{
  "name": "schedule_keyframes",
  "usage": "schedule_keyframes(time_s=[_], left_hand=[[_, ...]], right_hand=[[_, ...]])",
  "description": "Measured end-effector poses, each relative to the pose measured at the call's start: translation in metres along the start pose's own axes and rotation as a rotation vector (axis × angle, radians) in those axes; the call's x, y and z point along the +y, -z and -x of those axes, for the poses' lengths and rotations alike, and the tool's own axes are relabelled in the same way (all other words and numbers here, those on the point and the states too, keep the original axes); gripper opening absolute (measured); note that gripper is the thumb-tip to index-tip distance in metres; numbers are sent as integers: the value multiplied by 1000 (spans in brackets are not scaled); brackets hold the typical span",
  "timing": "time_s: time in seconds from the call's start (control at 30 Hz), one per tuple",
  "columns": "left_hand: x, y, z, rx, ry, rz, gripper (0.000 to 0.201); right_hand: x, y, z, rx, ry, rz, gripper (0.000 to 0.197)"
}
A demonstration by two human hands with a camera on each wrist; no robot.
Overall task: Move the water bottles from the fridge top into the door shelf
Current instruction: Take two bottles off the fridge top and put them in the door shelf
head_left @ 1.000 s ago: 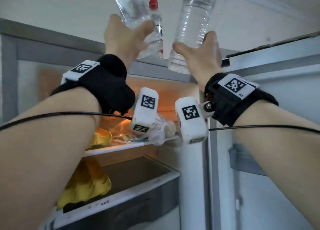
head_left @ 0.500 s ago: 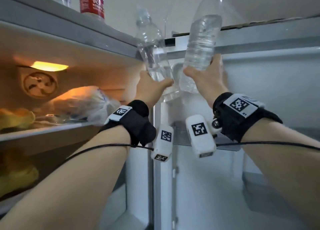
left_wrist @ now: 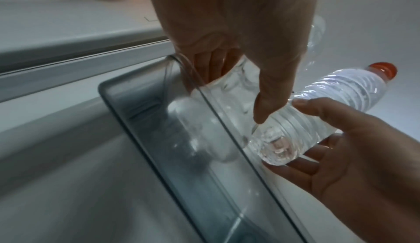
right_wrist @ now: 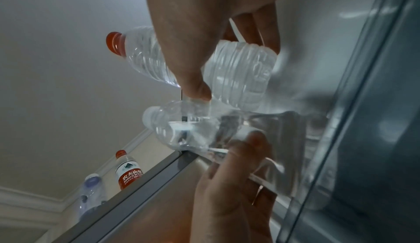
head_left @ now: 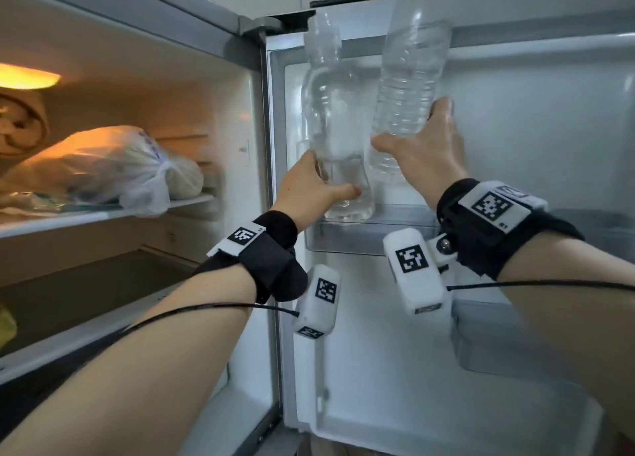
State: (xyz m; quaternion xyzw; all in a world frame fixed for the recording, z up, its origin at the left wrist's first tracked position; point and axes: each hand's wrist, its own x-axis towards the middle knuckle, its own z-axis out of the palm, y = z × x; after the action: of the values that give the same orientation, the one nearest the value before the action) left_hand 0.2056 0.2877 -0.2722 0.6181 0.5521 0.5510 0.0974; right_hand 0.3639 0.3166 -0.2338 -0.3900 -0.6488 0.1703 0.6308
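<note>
My left hand [head_left: 330, 180] grips the lower part of a smooth clear water bottle [head_left: 330, 112] with a pale cap. Its base sits inside the left end of the clear upper door shelf [head_left: 364, 241], as the left wrist view shows through the shelf's front wall [left_wrist: 181, 157]. My right hand [head_left: 410, 127] grips a ribbed clear bottle [head_left: 412, 70] with a red cap [right_wrist: 114, 44]. That bottle leans just right of the first, with its base [left_wrist: 275, 146] above the shelf rim. The two bottles almost touch.
Two more bottles stand on the fridge top: one with a red label [right_wrist: 128, 170] and one with a bluish cap [right_wrist: 90, 191]. Bagged food [head_left: 103, 167] lies on the lit inner fridge shelf at left. A lower door shelf [head_left: 498, 345] sits below my right wrist.
Both hands have carried their bottles down from the fridge top and right to the open door. The left bottle's base has gone into the upper door shelf.
</note>
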Motion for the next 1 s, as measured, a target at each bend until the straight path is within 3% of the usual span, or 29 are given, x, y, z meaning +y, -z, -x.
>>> schedule_keyframes(time_s=[0.17, 0.33, 0.5, 0.73, 0.83, 1.0], left_hand=[[-9, -5, -3, -99, 17, -154, 64], [-9, -3, -6, -178, 33, -149, 74], [-13, -3, -6, -135, 46, -133, 57], [-16, -5, -2, -64, -3, -139, 55], [-16, -4, -2, -74, -2, -135, 57], [-11, -2, 2, -62, 1, -106, 62]], right_hand=[[12, 5, 5, -42, -45, 49, 62], [27, 3, 10, -89, -148, 83, 73], [30, 1, 8, -208, -200, 132, 92], [27, -1, 9, -387, -306, 110, 80], [25, 1, 10, -374, -313, 23, 92], [28, 2, 11, -281, -251, -76, 90]])
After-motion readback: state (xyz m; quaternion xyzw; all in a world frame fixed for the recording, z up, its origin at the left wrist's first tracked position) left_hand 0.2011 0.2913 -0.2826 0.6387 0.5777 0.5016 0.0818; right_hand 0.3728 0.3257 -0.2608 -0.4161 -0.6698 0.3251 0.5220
